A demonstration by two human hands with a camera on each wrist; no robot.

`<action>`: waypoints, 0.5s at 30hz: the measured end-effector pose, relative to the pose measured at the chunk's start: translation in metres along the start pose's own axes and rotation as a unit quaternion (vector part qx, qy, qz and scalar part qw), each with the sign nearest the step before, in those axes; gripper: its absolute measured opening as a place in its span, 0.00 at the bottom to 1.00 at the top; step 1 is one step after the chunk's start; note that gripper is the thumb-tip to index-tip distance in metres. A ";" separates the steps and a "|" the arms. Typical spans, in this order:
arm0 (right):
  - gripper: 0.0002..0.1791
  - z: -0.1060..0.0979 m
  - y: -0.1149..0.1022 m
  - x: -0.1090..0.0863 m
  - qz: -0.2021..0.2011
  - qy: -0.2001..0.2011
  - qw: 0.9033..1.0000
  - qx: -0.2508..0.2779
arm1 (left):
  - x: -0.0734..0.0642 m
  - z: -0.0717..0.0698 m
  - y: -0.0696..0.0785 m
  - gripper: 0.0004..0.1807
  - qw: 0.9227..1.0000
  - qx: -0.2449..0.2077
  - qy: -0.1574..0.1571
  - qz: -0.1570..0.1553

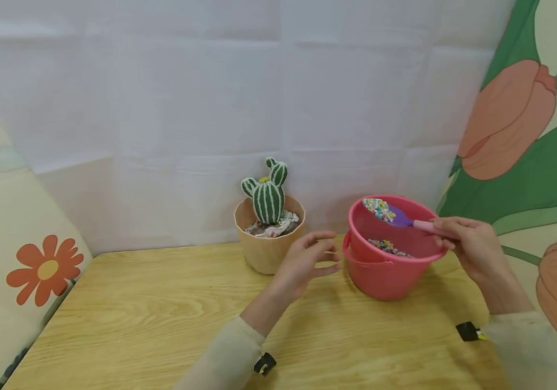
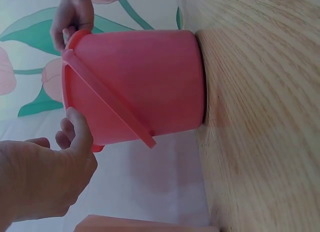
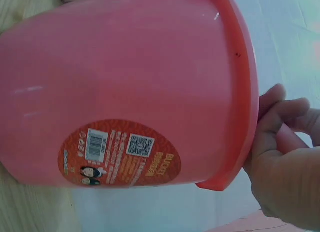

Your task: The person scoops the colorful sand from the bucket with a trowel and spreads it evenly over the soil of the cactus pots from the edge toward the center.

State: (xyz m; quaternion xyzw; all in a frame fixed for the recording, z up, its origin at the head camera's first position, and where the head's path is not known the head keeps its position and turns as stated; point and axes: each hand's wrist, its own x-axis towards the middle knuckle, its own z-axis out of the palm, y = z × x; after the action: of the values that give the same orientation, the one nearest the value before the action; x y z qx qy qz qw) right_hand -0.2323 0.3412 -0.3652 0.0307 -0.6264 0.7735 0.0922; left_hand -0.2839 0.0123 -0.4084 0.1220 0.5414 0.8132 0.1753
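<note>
Pebbles (image 1: 378, 210) sit heaped on the small shovel (image 1: 399, 217) our right hand (image 1: 474, 246) grips over the pink bucket (image 1: 385, 280), seemingly so any spill lands inside, while our left hand (image 1: 306, 261), loosely spread and holding nothing, hovers just beside the bucket, near a potted cactus (image 1: 267, 203).

Counted one left hand (image 1: 305, 262), one right hand (image 1: 478, 249), one scoop (image 1: 401, 216), one bucket (image 1: 387, 281), one pot (image 1: 264, 253), one cactus (image 1: 267, 201); also tallied one label (image 3: 120, 153), one table (image 1: 137, 309) and two sleeves (image 1: 227, 355).
</note>
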 end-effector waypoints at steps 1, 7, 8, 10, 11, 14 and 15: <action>0.10 0.000 0.000 0.000 0.001 0.004 1.000 0.012 | 0.000 0.000 0.000 0.16 1.000 0.002 0.000 0.000; 0.08 -0.002 0.000 -0.001 0.005 0.022 0.999 0.033 | 0.001 0.000 0.000 0.17 1.000 0.007 -0.003 0.002; 0.08 -0.003 0.000 -0.001 0.004 0.025 0.999 0.026 | 0.001 0.000 0.000 0.17 1.000 0.007 -0.003 0.003; 0.08 -0.004 0.000 -0.001 -0.001 0.033 0.999 0.005 | 0.001 -0.001 0.000 0.16 1.000 0.007 -0.004 0.005; 0.08 -0.004 -0.001 -0.001 -0.005 0.037 0.999 -0.004 | 0.001 -0.001 0.001 0.16 1.000 0.008 -0.005 0.006; 0.08 -0.006 -0.001 -0.001 -0.017 0.042 0.999 -0.022 | 0.001 -0.002 0.001 0.16 1.000 0.006 -0.006 0.007; 0.08 -0.006 -0.002 -0.001 -0.020 0.042 0.999 -0.025 | 0.001 -0.003 0.001 0.16 1.000 0.006 -0.006 0.008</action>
State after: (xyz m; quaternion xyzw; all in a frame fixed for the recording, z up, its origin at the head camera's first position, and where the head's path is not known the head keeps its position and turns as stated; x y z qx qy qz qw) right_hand -0.2311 0.3476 -0.3650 0.0083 -0.6405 0.7560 0.1350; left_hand -0.2860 0.0101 -0.4085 0.1324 0.5444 0.8104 0.1714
